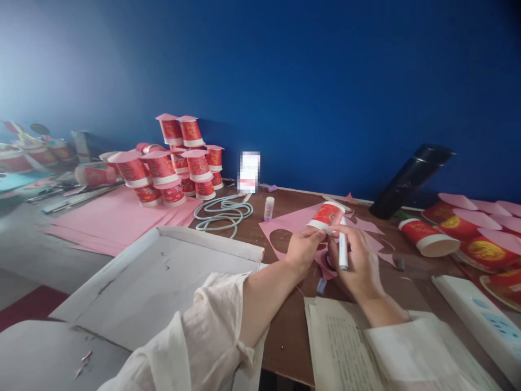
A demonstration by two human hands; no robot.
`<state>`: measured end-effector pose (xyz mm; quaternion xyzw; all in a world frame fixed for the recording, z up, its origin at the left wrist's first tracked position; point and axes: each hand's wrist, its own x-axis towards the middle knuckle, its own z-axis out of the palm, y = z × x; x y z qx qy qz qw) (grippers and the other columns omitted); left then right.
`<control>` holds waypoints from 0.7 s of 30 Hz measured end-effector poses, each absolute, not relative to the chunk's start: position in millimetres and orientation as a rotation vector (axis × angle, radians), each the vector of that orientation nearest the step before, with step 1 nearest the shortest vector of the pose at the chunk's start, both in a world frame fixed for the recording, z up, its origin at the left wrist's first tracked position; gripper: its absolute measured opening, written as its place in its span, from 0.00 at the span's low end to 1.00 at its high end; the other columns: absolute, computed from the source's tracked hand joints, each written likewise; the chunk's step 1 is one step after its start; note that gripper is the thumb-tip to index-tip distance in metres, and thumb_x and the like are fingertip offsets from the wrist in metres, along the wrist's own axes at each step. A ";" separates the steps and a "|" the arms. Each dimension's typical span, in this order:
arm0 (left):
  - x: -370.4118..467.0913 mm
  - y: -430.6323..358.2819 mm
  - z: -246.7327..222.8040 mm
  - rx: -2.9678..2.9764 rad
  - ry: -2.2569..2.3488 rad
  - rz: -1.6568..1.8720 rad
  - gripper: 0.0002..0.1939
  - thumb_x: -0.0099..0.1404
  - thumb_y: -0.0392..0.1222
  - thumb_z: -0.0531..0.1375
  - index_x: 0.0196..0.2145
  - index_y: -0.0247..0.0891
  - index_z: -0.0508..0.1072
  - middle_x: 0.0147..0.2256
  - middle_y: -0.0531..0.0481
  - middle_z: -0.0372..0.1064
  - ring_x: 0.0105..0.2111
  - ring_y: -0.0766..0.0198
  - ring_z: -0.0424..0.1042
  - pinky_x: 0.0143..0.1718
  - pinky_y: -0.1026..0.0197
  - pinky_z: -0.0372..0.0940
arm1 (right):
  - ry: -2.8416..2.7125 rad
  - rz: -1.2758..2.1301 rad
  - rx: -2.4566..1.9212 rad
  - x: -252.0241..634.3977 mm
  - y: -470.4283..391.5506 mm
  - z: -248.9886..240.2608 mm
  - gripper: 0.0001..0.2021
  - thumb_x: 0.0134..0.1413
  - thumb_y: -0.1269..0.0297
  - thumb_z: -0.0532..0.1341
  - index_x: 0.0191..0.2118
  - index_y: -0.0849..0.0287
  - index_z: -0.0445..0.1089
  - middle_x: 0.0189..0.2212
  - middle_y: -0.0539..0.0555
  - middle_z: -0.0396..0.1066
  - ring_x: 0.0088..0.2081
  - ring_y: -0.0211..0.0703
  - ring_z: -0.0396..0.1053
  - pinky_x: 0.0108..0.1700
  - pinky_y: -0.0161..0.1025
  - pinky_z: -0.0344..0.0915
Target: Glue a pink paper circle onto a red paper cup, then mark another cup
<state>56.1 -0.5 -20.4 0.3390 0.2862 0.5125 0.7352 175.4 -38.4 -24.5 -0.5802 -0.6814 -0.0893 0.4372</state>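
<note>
A red paper cup (pixel 328 215) with white bands is held tilted above pink paper with cut-out holes (pixel 299 220). My left hand (pixel 304 251) is closed on the cup's near edge, fingers pinched there. My right hand (pixel 359 260) is closed round a white marker-like stick (pixel 343 248), and its fingertips meet the same cup edge. Just below the hands lies a pink scrap (pixel 325 267) with a dark ring-shaped thing partly hidden by the right hand. A glue stick (pixel 269 209) stands left of the cup.
Stacked red cups (pixel 163 168) stand at the left behind pink sheets (pixel 101 220). A pale coiled cable (pixel 222 214), white cardboard (pixel 163 271) and printed papers (pixel 340 336) lie around. At the right are a black bottle (pixel 411 182), more cups (pixel 484 247) and a power strip (pixel 480 320).
</note>
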 end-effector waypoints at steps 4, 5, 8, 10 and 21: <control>56.6 -2.8 -14.6 0.579 0.558 1.118 0.05 0.55 0.39 0.66 0.27 0.33 0.77 0.30 0.45 0.75 0.32 0.63 0.73 0.46 0.57 0.65 | -1.683 -0.249 -1.472 177.1 -38.4 -25.7 0.12 0.60 0.60 0.58 0.48 0.53 0.68 0.43 0.54 0.73 0.45 0.47 0.72 0.41 0.40 0.67; 56.3 -2.7 -13.1 0.505 0.543 1.118 0.06 0.57 0.39 0.65 0.28 0.33 0.77 0.30 0.46 0.74 0.31 0.64 0.73 0.44 0.58 0.65 | -1.679 -0.268 -1.465 177.1 -38.2 -25.6 0.12 0.60 0.60 0.58 0.48 0.53 0.68 0.43 0.54 0.73 0.45 0.47 0.72 0.41 0.40 0.67; 53.8 -1.0 -9.6 0.310 0.530 1.095 0.09 0.62 0.42 0.63 0.29 0.33 0.74 0.28 0.48 0.71 0.29 0.66 0.71 0.38 0.62 0.65 | -1.688 -0.314 -1.451 177.0 -37.6 -25.3 0.11 0.59 0.60 0.59 0.47 0.53 0.68 0.42 0.54 0.73 0.43 0.47 0.72 0.41 0.40 0.67; 51.5 0.9 -8.4 0.239 0.530 1.081 0.11 0.65 0.42 0.61 0.29 0.32 0.73 0.27 0.48 0.69 0.27 0.68 0.70 0.34 0.65 0.65 | -1.711 -0.309 -1.444 176.6 -37.6 -25.3 0.11 0.59 0.61 0.59 0.47 0.52 0.69 0.41 0.53 0.73 0.42 0.46 0.72 0.40 0.40 0.67; 47.4 3.4 -1.3 0.163 0.537 1.121 0.09 0.66 0.31 0.56 0.30 0.29 0.73 0.24 0.48 0.67 0.24 0.71 0.68 0.29 0.70 0.65 | -1.667 -0.258 -1.240 171.3 -39.4 -15.3 0.14 0.61 0.66 0.57 0.51 0.56 0.70 0.42 0.56 0.74 0.44 0.45 0.73 0.46 0.42 0.69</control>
